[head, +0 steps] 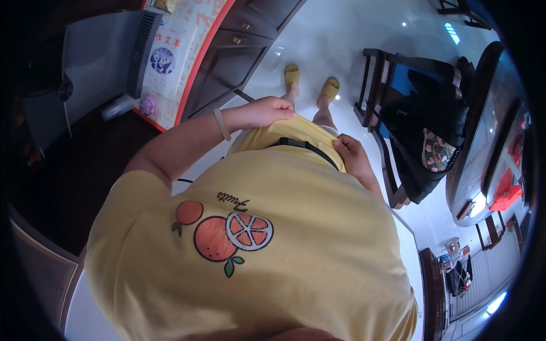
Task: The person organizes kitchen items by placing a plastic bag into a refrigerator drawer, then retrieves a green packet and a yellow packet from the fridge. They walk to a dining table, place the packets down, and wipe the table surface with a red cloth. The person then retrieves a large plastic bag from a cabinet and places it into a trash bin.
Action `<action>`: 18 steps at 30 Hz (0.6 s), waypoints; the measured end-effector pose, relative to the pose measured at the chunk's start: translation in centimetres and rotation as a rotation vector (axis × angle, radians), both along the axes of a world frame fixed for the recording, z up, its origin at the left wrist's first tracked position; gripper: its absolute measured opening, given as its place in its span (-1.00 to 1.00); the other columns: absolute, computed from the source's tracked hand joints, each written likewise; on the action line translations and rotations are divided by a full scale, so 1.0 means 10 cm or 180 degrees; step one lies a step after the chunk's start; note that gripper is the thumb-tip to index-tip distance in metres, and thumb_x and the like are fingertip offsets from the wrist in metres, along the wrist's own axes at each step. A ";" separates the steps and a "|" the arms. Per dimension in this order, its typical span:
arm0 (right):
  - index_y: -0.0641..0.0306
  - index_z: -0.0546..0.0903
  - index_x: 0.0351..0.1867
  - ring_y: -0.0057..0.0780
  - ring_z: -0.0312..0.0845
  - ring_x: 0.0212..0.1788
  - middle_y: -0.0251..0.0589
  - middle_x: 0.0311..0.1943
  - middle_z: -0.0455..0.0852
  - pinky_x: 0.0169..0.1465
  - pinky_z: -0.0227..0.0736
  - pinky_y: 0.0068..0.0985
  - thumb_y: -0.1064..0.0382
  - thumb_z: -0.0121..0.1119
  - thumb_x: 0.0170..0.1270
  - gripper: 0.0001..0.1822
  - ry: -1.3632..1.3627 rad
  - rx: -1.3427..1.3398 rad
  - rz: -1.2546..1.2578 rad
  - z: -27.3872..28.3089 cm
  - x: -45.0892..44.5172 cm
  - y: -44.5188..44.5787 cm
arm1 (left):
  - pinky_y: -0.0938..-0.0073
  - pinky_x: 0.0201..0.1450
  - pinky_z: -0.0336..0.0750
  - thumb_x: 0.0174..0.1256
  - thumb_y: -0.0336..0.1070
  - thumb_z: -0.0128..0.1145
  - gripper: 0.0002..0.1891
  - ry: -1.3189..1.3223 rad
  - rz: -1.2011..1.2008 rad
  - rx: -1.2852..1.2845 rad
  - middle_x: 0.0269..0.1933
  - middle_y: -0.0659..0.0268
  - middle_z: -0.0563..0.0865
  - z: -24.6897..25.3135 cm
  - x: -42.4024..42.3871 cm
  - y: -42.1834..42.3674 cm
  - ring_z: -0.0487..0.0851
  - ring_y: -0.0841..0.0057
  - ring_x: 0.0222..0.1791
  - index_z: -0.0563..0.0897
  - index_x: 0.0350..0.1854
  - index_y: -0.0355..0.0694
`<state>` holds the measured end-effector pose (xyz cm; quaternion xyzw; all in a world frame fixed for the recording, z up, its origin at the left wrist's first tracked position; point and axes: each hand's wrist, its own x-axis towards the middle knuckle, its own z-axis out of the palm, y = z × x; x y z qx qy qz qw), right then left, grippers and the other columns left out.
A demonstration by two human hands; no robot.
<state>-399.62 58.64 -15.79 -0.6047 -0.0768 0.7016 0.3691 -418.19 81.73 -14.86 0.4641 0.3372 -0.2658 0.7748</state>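
Note:
My left hand (pixel 271 112), with a pale bangle (pixel 222 124) on its wrist, pinches the lower hem of the yellow T-shirt (pixel 315 209) I wear. The same hem is held by my right hand (pixel 355 154), farther right and nearer my body. Between the hands the cloth is stretched out in front of my waist. A black strap with a buckle (pixel 292 143) crosses the shirt at the waist. Printed oranges and a word show on the chest. Beyond the hem are my feet in yellow slippers (pixel 292 74) on the pale, shiny floor (pixel 315 38).
To the left stands a dark cabinet (pixel 230 64), beside a red-edged surface (pixel 194 81) bearing a printed booklet (pixel 168 59) and a purple item (pixel 147 105). On the right, black clothing (pixel 420 128) hangs over a dark wooden chair (pixel 373 85), near a glossy table (pixel 473 170).

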 end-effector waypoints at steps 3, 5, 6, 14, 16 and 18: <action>0.29 0.55 -0.36 -0.78 0.25 -0.42 -0.55 -0.49 0.48 -0.31 0.23 -0.73 0.21 0.04 0.41 -0.78 0.0177 0.0043 -0.0181 -0.01 0.12 0.01 | 0.56 -0.32 0.39 0.39 -0.14 0.03 -0.79 0.0057 -0.0374 0.0492 -0.43 0.44 0.60 -0.14 0.03 0.02 0.50 0.69 -0.42 0.55 -0.31 -0.18; 0.30 0.55 -0.36 -0.77 0.26 -0.43 -0.53 -0.49 0.48 -0.31 0.24 -0.72 0.22 0.04 0.41 -0.78 -0.0120 0.0218 -0.0158 -0.06 0.17 0.12 | 0.44 -0.31 0.42 0.36 -0.16 0.05 -0.81 -0.0288 -0.0875 0.1911 -0.43 0.27 0.63 -0.32 0.00 0.05 0.57 0.45 -0.42 0.55 -0.30 -0.18; 0.34 0.55 -0.35 -0.76 0.29 -0.41 -0.46 -0.52 0.50 -0.31 0.28 -0.68 0.24 0.04 0.40 -0.78 -0.0696 0.0268 0.0154 -0.08 0.13 0.22 | 0.37 -0.31 0.44 0.34 -0.18 0.06 -0.82 -0.0486 -0.1132 0.2610 -0.43 0.18 0.65 -0.42 0.00 0.06 0.61 0.32 -0.42 0.55 -0.30 -0.17; 0.34 0.64 -0.39 0.07 0.58 -0.25 0.11 -0.38 0.67 -0.12 0.46 -0.26 -0.11 0.16 0.17 -0.54 -0.2076 -0.0459 0.1792 -1.06 0.08 -0.34 | 0.38 -0.26 0.47 0.24 0.01 0.14 -0.64 0.0532 -0.1387 0.0991 -0.32 0.25 0.71 -0.96 -0.07 -0.18 0.61 0.47 -0.38 0.67 -0.19 -0.22; 0.36 0.65 -0.45 0.05 0.60 -0.28 0.14 -0.42 0.66 -0.15 0.45 -0.24 -0.11 0.15 0.19 -0.53 -0.1820 -0.0789 0.1650 -0.86 -0.02 -0.57 | 0.45 -0.24 0.49 0.25 0.04 0.16 -0.60 0.1130 -0.1085 0.0131 -0.29 0.31 0.72 -0.83 -0.25 -0.05 0.62 0.56 -0.36 0.69 -0.16 -0.23; 0.38 0.66 -0.45 -0.04 0.63 -0.32 0.17 -0.46 0.64 -0.18 0.45 -0.24 -0.10 0.14 0.22 -0.52 -0.1978 -0.0906 0.1458 -0.57 -0.01 -0.61 | 0.51 -0.16 0.53 0.33 0.04 0.08 -0.60 0.1608 -0.0743 -0.0498 -0.17 0.36 0.72 -0.61 -0.59 0.04 0.67 0.58 -0.26 0.65 -0.04 -0.20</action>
